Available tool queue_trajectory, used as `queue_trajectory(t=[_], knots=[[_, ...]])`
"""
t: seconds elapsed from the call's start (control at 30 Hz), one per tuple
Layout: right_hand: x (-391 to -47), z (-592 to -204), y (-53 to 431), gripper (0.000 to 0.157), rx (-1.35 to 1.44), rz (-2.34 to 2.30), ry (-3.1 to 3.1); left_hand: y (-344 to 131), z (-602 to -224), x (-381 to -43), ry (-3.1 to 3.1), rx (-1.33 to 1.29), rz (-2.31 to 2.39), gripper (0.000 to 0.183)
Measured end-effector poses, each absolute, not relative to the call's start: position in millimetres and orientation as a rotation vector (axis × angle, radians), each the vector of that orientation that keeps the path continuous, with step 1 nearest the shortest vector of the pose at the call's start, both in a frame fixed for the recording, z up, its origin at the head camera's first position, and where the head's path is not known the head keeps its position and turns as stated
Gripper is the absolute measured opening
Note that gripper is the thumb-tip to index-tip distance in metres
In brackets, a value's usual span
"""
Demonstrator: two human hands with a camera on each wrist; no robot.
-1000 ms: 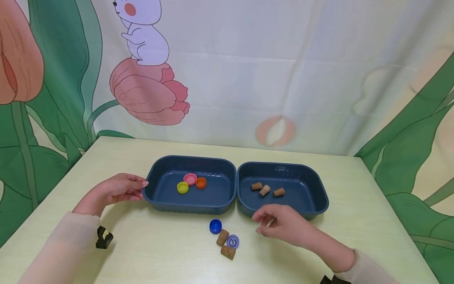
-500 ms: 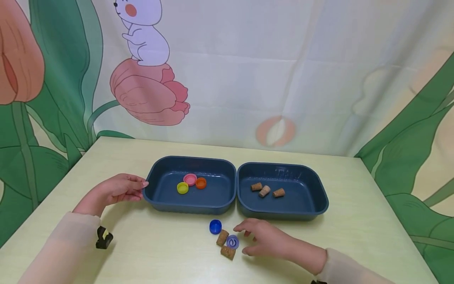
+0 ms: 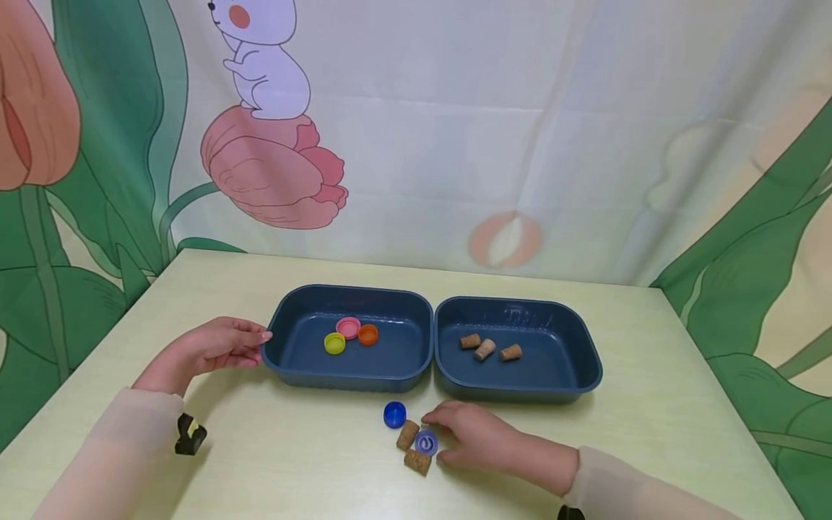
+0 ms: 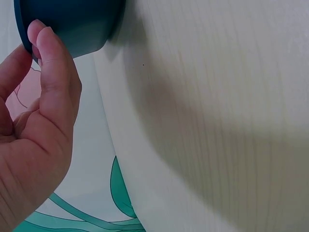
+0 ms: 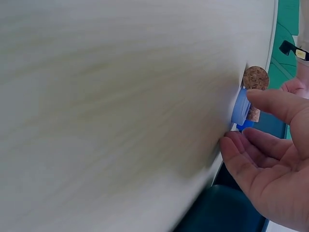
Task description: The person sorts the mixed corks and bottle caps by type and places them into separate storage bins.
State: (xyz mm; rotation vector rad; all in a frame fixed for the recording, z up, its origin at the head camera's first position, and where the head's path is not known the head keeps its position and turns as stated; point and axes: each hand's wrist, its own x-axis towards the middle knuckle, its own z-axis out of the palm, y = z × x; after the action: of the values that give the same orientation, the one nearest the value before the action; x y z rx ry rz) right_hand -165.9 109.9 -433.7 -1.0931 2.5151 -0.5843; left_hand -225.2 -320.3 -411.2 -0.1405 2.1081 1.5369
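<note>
Right hand (image 3: pixel 481 438) has come down and leftward from the near edge of the right tray (image 3: pixel 555 361) over the last second, to a small cluster on the desk (image 3: pixel 292 448); the left hand (image 3: pixel 221 343) and both trays stay where they were. Its grip is parted — thumb on the near side, fingers on the far side — and straddles the purple plastic cap (image 3: pixel 426 443) from the right. Seen from the right wrist, the thumb tip overlaps the cap's edge, but I cannot tell whether it touches. The cap itself rests on the desk.

Just beside it, to the left, lie a slanted cork (image 3: pixel 408 435) and, nearer the person, a second cork (image 3: pixel 418 462). A dark blue plastic cap (image 3: pixel 394 414) sits beyond the slanted cork, near the front wall of the left tray (image 3: pixel 403 343).

At that tray's left end, the left hand's grip is closed in a pinch, with the rim between thumb and fingers. Inside, a pink cap (image 3: pixel 348 328), an orange cap (image 3: pixel 367 335) and a yellow-green cap (image 3: pixel 334 343) lie close together. The right tray stands alongside and holds three corks (image 3: pixel 484 350), two near each other and one slightly to the right.

Black devices (image 3: pixel 191 435) show at both pale sleeves (image 3: pixel 110 448). Behind the desk hangs a curtain (image 3: pixel 422 144), printed with tulips and a white cartoon animal.
</note>
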Motion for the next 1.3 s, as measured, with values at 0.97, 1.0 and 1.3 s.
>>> queue_trajectory(t=[0.97,1.0,1.3], knots=[[-162.4,-432.6,102.9,0.030,-1.240,-0.463,2.600,-318.3,-408.8,-223.9,2.098,-0.172,1.541,0.028],[-162.3,-432.5,102.7,0.029,-1.249,-0.459,2.604,-318.3,-408.7,-223.9,2.097,-0.172,1.542,0.028],[-162.6,-433.4,103.2,0.024,-1.293,-0.435,2.620,-318.7,-410.2,-224.4,2.093,-0.149,1.553,0.021]])
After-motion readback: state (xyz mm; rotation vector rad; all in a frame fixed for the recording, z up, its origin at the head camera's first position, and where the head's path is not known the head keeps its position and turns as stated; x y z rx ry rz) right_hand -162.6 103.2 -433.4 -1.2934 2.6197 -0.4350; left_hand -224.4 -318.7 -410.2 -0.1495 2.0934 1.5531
